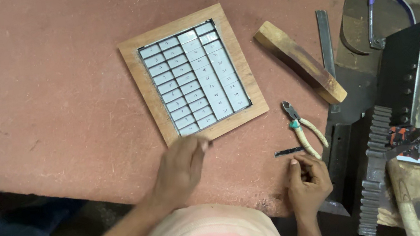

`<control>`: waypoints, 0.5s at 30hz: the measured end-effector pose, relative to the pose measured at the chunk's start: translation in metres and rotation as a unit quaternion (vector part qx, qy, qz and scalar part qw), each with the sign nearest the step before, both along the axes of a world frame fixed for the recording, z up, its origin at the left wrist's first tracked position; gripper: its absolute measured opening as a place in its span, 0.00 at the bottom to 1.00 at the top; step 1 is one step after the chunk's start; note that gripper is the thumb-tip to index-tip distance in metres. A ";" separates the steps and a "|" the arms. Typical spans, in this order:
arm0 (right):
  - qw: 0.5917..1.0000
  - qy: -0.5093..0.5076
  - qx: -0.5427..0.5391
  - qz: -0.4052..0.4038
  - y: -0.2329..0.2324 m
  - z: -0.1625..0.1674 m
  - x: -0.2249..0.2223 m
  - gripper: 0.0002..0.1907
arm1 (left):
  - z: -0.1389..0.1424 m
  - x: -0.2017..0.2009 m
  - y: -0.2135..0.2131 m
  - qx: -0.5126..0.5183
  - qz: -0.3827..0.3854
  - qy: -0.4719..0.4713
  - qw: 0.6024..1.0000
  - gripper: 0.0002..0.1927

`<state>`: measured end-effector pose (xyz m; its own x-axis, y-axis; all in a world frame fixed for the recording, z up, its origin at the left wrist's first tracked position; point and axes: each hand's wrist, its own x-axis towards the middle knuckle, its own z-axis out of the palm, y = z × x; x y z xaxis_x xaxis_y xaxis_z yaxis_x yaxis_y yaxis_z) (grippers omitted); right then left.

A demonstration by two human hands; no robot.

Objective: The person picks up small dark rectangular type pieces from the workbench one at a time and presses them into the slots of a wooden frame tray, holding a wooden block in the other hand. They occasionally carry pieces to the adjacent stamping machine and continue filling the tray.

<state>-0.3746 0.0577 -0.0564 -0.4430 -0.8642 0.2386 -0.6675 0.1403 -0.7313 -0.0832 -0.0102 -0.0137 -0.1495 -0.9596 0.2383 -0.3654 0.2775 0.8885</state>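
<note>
Square wooden frame filled with small grey numbered tiles (193, 76) lies flat on the reddish-brown worktable (40, 76). Left hand (180, 171) rests at the frame's near edge, fingers loosely bent, fingertips touching the wood, grasping nothing. Right hand (308, 181) is curled on the table; contents cannot be told. Cream-handled cutting pliers (303, 129) and a thin dark metal strip (288, 151) lie just beyond it.

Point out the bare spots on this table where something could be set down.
Widest bare patch: table top left of the wooden frame, out to its left edge. A narrower strip lies between frame and wooden block. Crowded: the right side, around the pliers, metal strip, right hand and toothed bar.
</note>
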 end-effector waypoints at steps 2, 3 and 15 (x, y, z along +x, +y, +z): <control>1.000 -0.001 -0.003 0.007 0.000 0.000 0.000 0.05 | 0.003 0.002 -0.027 0.006 0.005 -0.033 0.999 0.08; 1.000 -0.011 -0.004 0.003 -0.001 0.000 0.000 0.05 | 0.002 0.004 -0.044 0.030 0.007 -0.046 0.998 0.08; 1.000 0.003 0.009 -0.019 -0.004 0.006 0.003 0.05 | 0.010 0.018 -0.225 0.040 0.062 -0.077 0.994 0.07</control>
<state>-0.3715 0.0540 -0.0500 -0.4738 -0.8511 0.2260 -0.6665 0.1788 -0.7238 -0.0656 -0.2352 -0.0033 -0.0581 -0.9878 0.1442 -0.5261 0.1530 0.8365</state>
